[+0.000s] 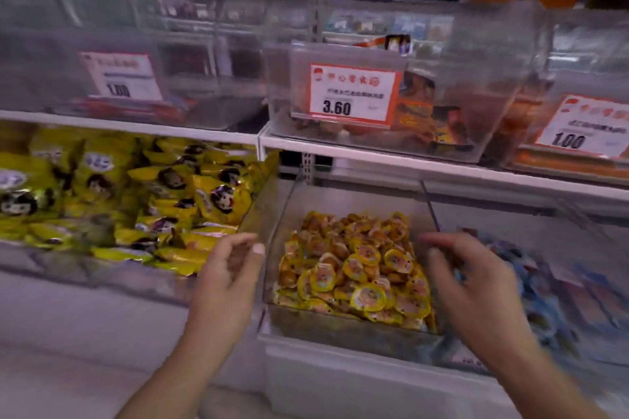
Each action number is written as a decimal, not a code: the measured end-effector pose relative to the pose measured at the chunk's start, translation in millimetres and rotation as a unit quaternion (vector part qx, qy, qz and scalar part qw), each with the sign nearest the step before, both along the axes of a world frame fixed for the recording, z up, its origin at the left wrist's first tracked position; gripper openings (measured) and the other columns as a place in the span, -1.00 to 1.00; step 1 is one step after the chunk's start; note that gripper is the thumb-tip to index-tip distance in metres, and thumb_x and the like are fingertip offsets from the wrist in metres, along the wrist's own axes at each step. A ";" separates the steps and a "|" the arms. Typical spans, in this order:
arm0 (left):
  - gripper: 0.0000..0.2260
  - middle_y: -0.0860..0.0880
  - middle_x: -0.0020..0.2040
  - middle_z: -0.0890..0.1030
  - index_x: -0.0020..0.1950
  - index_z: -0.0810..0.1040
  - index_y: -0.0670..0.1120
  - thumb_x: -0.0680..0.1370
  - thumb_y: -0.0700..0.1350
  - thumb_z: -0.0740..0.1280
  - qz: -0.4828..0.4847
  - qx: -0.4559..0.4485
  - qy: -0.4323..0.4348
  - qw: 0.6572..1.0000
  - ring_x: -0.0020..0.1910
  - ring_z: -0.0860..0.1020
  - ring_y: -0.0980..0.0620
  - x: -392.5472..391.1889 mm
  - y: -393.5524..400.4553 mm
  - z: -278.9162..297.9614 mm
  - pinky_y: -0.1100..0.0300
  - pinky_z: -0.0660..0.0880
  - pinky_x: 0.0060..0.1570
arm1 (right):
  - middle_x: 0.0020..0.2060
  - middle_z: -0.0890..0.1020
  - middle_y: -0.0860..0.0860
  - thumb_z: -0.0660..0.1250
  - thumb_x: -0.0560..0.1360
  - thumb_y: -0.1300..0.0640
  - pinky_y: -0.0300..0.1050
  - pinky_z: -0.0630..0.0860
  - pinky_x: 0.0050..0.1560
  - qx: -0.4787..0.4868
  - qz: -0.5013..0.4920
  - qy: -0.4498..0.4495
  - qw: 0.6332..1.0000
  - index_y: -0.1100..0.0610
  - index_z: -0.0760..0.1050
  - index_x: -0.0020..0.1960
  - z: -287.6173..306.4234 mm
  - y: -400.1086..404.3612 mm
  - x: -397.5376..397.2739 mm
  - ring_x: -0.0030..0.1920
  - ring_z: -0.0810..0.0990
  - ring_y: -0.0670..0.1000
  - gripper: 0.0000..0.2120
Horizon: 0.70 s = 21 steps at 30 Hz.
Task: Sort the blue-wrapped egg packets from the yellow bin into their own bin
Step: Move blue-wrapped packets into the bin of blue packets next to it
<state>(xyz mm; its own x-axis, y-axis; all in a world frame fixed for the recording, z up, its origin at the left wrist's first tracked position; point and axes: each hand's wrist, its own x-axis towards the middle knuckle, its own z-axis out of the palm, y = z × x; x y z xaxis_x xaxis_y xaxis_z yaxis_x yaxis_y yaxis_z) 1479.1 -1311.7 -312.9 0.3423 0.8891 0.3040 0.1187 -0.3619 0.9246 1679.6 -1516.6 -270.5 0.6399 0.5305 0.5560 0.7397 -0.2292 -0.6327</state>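
The clear bin (272,248) in the middle of the lower shelf holds a heap of round yellow-wrapped egg packets (360,269). I see no blue packet among the ones on top. To its right, a blurred pile of blue-wrapped packets (531,279) lies in the neighbouring bin. My left hand (231,269) hovers at the yellow bin's left wall, fingers loosely curled and holding nothing. My right hand (476,279) hovers over the bin's right wall, blurred by motion, with its fingers spread and bent; nothing shows in its grasp.
Large yellow snack bags (136,194) fill the bin on the left. The upper shelf carries clear bins (442,133) with price tags (352,93) reading 3.60 and 1.00. A white shelf edge (374,378) runs below the bins.
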 end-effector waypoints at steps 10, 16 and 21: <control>-0.76 0.18 0.12 0.57 0.21 0.48 0.13 0.59 -0.12 0.34 -0.113 -0.091 0.027 0.989 0.03 0.54 0.37 4.0 11.3 -3.2 0.56 0.40 -0.09 | 0.45 0.34 0.09 0.21 0.51 -0.23 0.15 0.34 0.40 -0.479 0.142 -0.117 0.858 -0.01 0.12 0.58 -54.2 166.2 -36.5 0.39 0.39 0.22 -0.28; -0.77 0.15 0.04 0.59 0.21 0.48 0.13 0.59 -0.09 0.34 -0.131 -0.095 0.045 0.986 -0.03 0.50 0.43 -4.6 20.1 -2.2 0.59 0.37 -0.14 | 0.08 0.60 0.03 0.29 0.47 -0.10 -0.01 0.55 0.04 -0.410 0.086 -0.120 0.900 -0.07 0.57 0.20 -35.4 155.6 32.5 0.09 0.61 0.11 -0.67; -0.79 0.24 0.04 0.58 0.19 0.47 0.20 0.59 -0.03 0.33 -0.137 -0.086 0.057 0.985 -0.04 0.49 0.47 -5.6 20.8 2.0 0.44 0.39 -0.11 | 0.11 0.63 0.08 0.27 0.46 -0.16 -0.02 0.56 0.11 -0.477 0.021 -0.111 0.872 -0.08 0.65 0.19 -24.8 137.9 78.1 0.16 0.59 0.16 -0.62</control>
<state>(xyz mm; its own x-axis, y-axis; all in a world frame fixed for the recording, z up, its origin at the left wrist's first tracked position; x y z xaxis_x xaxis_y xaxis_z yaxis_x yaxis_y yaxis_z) 1473.4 -1290.9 -310.9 0.5998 0.7937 0.1016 0.1455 -0.2330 0.9615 1757.8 -1378.7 -295.3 0.5415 0.8395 -0.0435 0.8401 -0.5424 -0.0096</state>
